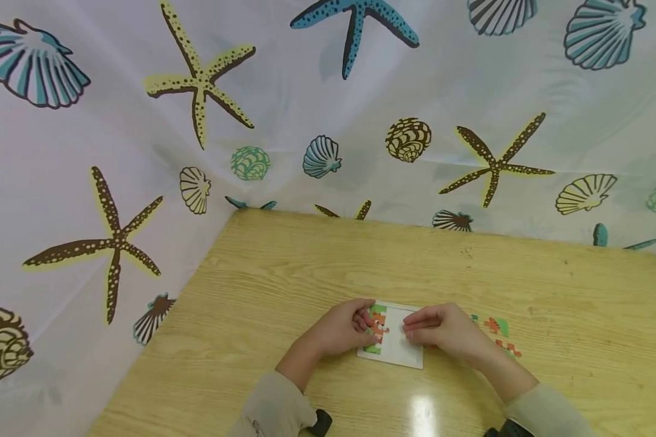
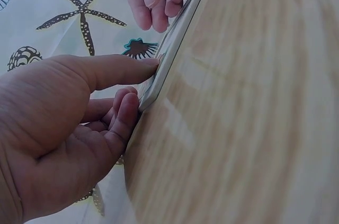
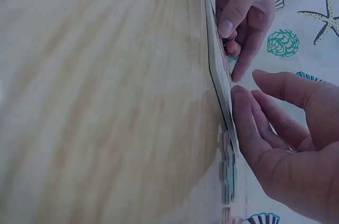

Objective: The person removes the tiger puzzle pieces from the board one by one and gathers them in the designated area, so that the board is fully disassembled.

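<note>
A white puzzle board [image 1: 395,357] lies on the table, with joined pieces showing an orange cartoon animal [image 1: 379,320] along its left side. My left hand [image 1: 339,329] holds the board's left edge, thumb over the top and the other fingers curled at the side. Over the bare right part is my right hand [image 1: 452,332], its fingers loosely bent toward the board. In the right wrist view, a gap separates the right thumb and fingers [image 3: 244,113], and nothing shows between them. Loose puzzle pieces [image 1: 494,326] lie just right of the board, partly hidden by the right hand.
The wooden table [image 1: 284,267] extends around the board. A white cloth [image 1: 317,103] printed with starfish and shells hangs behind the table and along its left side. Beige sleeves [image 1: 276,405] and dark wrist straps [image 1: 321,423] cover both forearms near the table's front.
</note>
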A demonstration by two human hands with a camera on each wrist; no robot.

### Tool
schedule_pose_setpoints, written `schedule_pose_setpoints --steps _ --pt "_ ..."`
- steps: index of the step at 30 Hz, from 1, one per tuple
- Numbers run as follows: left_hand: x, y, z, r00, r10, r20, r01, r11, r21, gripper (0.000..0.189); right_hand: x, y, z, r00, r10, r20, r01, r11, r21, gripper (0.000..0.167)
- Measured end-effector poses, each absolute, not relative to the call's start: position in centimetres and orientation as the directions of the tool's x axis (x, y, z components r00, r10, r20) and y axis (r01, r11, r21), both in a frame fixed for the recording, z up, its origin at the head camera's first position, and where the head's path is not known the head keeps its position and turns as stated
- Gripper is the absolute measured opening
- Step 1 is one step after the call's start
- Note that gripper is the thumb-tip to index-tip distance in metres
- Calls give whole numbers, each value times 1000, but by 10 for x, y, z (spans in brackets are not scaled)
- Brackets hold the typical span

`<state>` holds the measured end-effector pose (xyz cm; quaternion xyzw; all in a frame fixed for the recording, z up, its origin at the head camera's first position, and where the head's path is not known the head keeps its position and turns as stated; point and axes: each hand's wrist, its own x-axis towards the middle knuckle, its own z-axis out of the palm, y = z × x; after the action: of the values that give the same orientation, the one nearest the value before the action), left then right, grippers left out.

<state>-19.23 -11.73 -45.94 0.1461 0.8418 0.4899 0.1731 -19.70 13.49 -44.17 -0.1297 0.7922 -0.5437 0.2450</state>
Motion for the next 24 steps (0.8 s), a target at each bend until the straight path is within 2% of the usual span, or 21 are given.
schedule_pose_setpoints --steps 13,24 --pt "-193 -116 -460 -921 366 -133 92 536 839 55 -201 121 -443 -840 -493 -228 48 351 -935 32" --pt "-192 -114 -460 -925 357 -131 82 525 847 54 -207 113 -443 -851 -484 -204 21 357 -934 35"
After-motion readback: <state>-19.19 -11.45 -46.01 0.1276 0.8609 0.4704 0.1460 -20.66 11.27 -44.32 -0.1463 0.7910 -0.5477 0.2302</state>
